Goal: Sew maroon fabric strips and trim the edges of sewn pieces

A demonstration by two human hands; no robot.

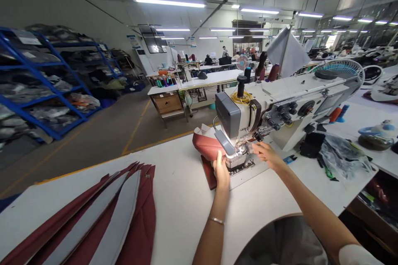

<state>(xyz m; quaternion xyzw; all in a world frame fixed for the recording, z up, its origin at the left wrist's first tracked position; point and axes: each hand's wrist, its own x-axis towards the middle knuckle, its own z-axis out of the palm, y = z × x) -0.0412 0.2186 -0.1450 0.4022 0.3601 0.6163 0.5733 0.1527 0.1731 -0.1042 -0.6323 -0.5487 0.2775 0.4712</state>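
Note:
A white and grey industrial sewing machine (228,114) stands on the white table, its lamp lighting the needle area. A dark red fabric piece with a pale backing (207,145) curves upright at the left of the machine's sewing head. My left hand (221,170) grips the near edge of this piece, thumb up, just left of the needle area. On the other side, my right hand (265,153) is closed, fingertips pointing at the needle area. Whatever its fingertips pinch is blurred and too small to name. A brown-red flat strip (209,172) lies under the fabric.
Red and grey cut panels (124,207) are fanned out on the table at left. Right of the machine lie a clear plastic bag (340,155), green-handled snips (329,174) and thread cones (342,114). Blue shelves (59,99) stand across the aisle; people sit farther back.

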